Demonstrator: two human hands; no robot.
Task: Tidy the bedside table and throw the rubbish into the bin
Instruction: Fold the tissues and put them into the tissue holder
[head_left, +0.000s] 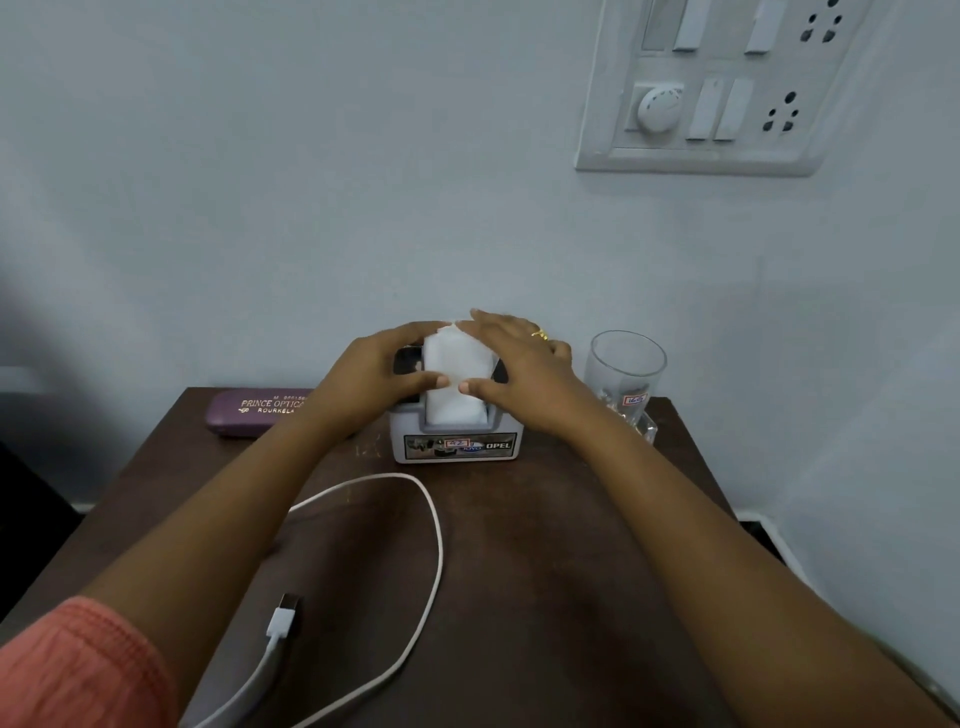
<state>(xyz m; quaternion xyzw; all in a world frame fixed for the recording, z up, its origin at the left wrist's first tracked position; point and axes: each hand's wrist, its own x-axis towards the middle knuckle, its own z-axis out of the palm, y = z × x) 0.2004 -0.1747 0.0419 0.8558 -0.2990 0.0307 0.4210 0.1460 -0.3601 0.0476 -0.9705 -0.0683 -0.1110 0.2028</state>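
- left hand (374, 371) and right hand (511, 371) grip tissue stack (456, 379) standing in grey holder (452, 447)
- bench (545, 545): purple case (249, 410) left, glass (626, 374) right, white cable (281, 622) in front

A white stack of tissues (456, 382) stands upright in the slot of a grey holder (453, 448) labelled OPEL, at the middle of the bedside table's (545, 551) far edge

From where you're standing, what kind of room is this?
Probably a bedroom corner: a small dark bedside table against the wall carries a purple spectacle case, a drinking glass and a white charging cable, below a switchboard.
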